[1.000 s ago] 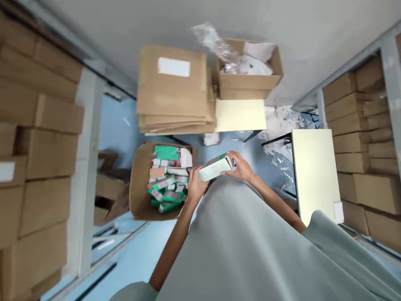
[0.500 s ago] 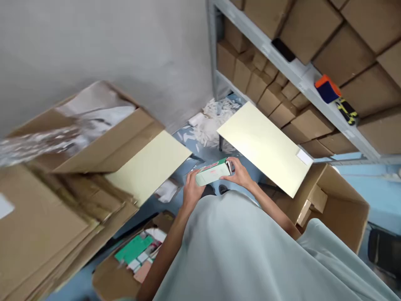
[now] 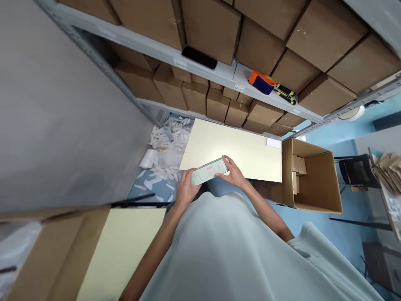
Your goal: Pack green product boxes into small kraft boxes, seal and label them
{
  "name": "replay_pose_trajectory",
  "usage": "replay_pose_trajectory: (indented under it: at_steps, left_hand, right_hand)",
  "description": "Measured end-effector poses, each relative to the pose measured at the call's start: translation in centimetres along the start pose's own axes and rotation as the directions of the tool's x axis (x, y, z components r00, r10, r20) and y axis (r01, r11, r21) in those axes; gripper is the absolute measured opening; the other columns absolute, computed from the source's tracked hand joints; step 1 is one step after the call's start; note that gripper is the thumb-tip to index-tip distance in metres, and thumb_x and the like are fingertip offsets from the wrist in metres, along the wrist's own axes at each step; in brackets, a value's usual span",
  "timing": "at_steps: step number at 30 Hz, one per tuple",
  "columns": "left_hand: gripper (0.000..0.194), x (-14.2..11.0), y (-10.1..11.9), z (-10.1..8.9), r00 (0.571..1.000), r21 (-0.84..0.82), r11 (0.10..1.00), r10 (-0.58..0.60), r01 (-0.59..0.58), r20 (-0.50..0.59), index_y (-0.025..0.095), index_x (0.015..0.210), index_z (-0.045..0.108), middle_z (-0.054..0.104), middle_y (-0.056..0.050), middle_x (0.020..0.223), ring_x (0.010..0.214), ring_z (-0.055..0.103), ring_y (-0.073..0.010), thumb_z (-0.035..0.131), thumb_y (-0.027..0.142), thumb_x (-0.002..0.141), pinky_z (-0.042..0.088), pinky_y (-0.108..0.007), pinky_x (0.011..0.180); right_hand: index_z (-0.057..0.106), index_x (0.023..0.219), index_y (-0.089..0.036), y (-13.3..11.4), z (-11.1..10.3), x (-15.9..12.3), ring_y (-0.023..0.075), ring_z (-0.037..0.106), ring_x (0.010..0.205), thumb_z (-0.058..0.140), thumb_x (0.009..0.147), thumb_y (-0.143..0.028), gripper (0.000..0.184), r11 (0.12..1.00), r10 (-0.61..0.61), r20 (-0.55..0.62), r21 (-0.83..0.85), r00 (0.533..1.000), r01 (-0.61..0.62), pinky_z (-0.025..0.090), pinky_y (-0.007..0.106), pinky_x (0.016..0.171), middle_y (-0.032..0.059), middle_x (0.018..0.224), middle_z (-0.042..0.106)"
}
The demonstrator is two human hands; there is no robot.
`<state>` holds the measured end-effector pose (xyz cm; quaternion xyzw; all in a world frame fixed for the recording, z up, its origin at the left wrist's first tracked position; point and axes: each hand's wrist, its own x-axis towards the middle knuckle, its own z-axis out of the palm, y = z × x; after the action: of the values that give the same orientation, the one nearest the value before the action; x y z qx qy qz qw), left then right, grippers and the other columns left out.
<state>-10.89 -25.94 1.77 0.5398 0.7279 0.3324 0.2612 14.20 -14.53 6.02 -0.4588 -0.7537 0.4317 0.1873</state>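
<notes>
A small pale green carton [image 3: 209, 172] with faint pink print is held between both hands in front of my body. My left hand [image 3: 186, 189] grips its left end, fingers wrapped behind it. At the other end, my right hand [image 3: 232, 172] holds the carton with the thumb on the near face and the fingers at the top edge. The carton's far side is hidden. Just beyond it lies a cream tabletop [image 3: 232, 142] with a small white card [image 3: 273, 143] at its right end.
Beyond the tabletop stands a metal shelf [image 3: 219, 75] of brown boxes, with a black phone [image 3: 199, 57], an orange and blue tape dispenser [image 3: 261, 82] and yellow-black cutters [image 3: 285, 93]. An open carton box [image 3: 316, 179] stands right. Paper scraps [image 3: 172, 138] litter the floor by the wall.
My view and body have turned right toward the shelf and tabletop. The carton stays in both hands; its right end, where a flap stood open, now looks closed.
</notes>
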Motion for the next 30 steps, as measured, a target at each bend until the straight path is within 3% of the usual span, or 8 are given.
replay_pose_trajectory:
  at_steps: [3, 9, 14, 18, 21, 23, 27, 30]
  left_hand:
    - [0.058, 4.2, -0.5, -0.8, 0.997, -0.015, 0.999, 0.037, -0.036, 0.069, 0.025, 0.143, 0.064, 0.068, -0.013, 0.146, 0.128, 0.073, -0.0351, 0.079, 0.024, 0.086, 0.063, -0.042, 0.099]
    - [0.08, 11.1, -1.4, -1.2, 0.978, -0.211, 0.976, 0.094, -0.054, 0.188, 0.026, 0.148, 0.06, 0.064, -0.013, 0.145, 0.137, 0.068, -0.0362, 0.089, 0.03, 0.074, 0.059, -0.048, 0.115]
    - [0.094, 14.2, -0.6, -1.0, 0.948, -0.461, 0.882, 0.053, 0.103, 0.313, 0.024, 0.147, 0.057, 0.061, -0.016, 0.151, 0.138, 0.068, -0.0365, 0.098, 0.047, 0.065, 0.065, -0.047, 0.106]
    - [0.095, 15.6, 1.0, -1.6, 0.85, -0.562, 0.767, 0.043, 0.308, 0.525, 0.024, 0.14, 0.063, 0.073, -0.014, 0.14, 0.13, 0.074, -0.0367, 0.103, 0.059, 0.061, 0.069, -0.043, 0.095]
    - [0.09, 16.1, 2.1, -2.4, 0.737, -0.556, 0.663, 0.009, 0.501, 0.675, 0.022, 0.141, 0.066, 0.08, -0.013, 0.13, 0.115, 0.081, -0.0331, 0.099, 0.065, 0.068, 0.071, -0.041, 0.091]
    - [0.081, 16.2, 2.5, -2.8, 0.691, -0.567, 0.563, -0.011, 0.602, 0.723, 0.02, 0.135, 0.071, 0.082, -0.014, 0.127, 0.111, 0.082, -0.0319, 0.097, 0.065, 0.072, 0.071, -0.04, 0.092]
    - [0.064, 16.3, 1.5, -3.1, 0.629, -0.591, 0.303, -0.035, 0.748, 0.777, 0.017, 0.13, 0.075, 0.084, -0.017, 0.126, 0.115, 0.082, -0.0347, 0.093, 0.057, 0.084, 0.072, -0.046, 0.098]
    - [0.059, 16.5, -0.2, -3.4, 0.596, -0.578, 0.184, -0.055, 0.795, 0.801, 0.018, 0.141, 0.072, 0.083, -0.016, 0.13, 0.119, 0.082, -0.0347, 0.087, 0.052, 0.094, 0.071, -0.048, 0.1]
  right_hand:
    - [0.037, 0.182, -0.031, -0.8, 0.0, 2.0, 0.0367, 0.035, 0.173, 0.082, 0.096, -0.069, 0.104, 1.0, 0.021, -0.054, 0.014, 0.998, -0.021, 0.034, 0.057, 0.142, 0.0134, 0.185, 0.04]
    - [0.037, 0.181, -0.031, -2.8, -0.2, 3.8, 0.0364, 0.047, 0.165, 0.076, 0.1, -0.067, 0.097, 0.99, 0.086, -0.232, 0.127, 0.969, -0.058, 0.063, 0.047, 0.113, 0.0168, 0.185, 0.038]
    - [0.057, 0.17, -0.033, -3.6, -2.4, 4.8, 0.0338, 0.051, 0.158, 0.078, 0.099, -0.068, 0.082, 0.994, 0.07, -0.334, 0.103, 0.94, -0.037, 0.054, 0.048, 0.124, 0.016, 0.166, 0.052]
    - [0.069, 0.158, -0.031, -3.6, -5.2, 7.4, 0.0305, 0.058, 0.148, 0.07, 0.102, -0.077, 0.073, 0.983, 0.067, -0.367, 0.184, 0.928, 0.002, 0.053, 0.048, 0.124, 0.0138, 0.149, 0.058]
    - [0.077, 0.146, -0.029, -4.0, -6.9, 10.2, 0.0299, 0.059, 0.144, 0.063, 0.103, -0.081, 0.069, 0.961, 0.046, -0.379, 0.27, 0.924, 0.063, 0.054, 0.047, 0.122, 0.0129, 0.143, 0.063]
    - [0.079, 0.138, -0.028, -4.5, -7.4, 12.3, 0.0305, 0.06, 0.144, 0.061, 0.103, -0.083, 0.067, 0.937, 0.054, -0.385, 0.338, 0.921, 0.086, 0.054, 0.047, 0.121, 0.0121, 0.143, 0.068]
    - [0.077, 0.126, -0.028, -5.4, -6.7, 16.0, 0.0285, 0.067, 0.134, 0.07, 0.096, -0.083, 0.063, 0.839, 0.154, -0.286, 0.543, 0.946, 0.027, 0.059, 0.045, 0.113, 0.0079, 0.139, 0.075]
    - [0.073, 0.125, -0.029, -5.7, -5.4, 17.9, 0.0252, 0.071, 0.124, 0.081, 0.088, -0.079, 0.063, 0.747, 0.195, -0.143, 0.663, 0.97, -0.052, 0.064, 0.04, 0.102, 0.0051, 0.139, 0.076]
